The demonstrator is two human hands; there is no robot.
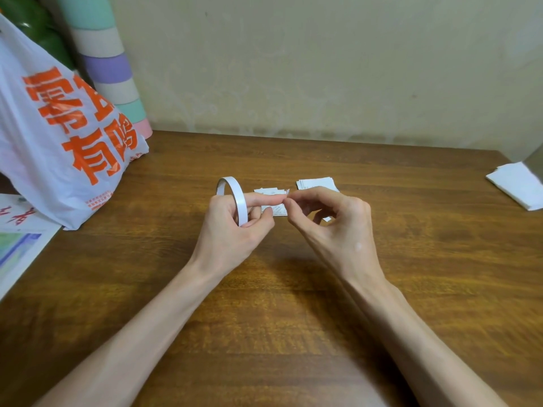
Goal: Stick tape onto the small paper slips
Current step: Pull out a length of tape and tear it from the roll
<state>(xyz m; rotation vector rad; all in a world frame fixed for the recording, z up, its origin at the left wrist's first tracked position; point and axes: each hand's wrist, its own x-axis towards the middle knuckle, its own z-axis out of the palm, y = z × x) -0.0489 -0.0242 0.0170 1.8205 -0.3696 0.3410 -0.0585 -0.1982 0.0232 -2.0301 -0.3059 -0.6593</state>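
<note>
A thin white tape roll [235,195] hangs on the index finger of my left hand [235,227], held above the wooden table [264,304]. My right hand [329,221] meets the left fingertips and pinches the free tape end [286,193]. Small paper slips [269,190] lie on the table just behind my fingers, one partly hidden under them. A neat stack of more slips [316,183] sits a little to the right.
A white plastic bag with orange print [58,127] stands at the left. Behind it rises a striped pastel roll [111,69]. Printed papers [17,248] lie at the left edge. Folded white tissue [517,183] rests at the far right, and a wall closes the back.
</note>
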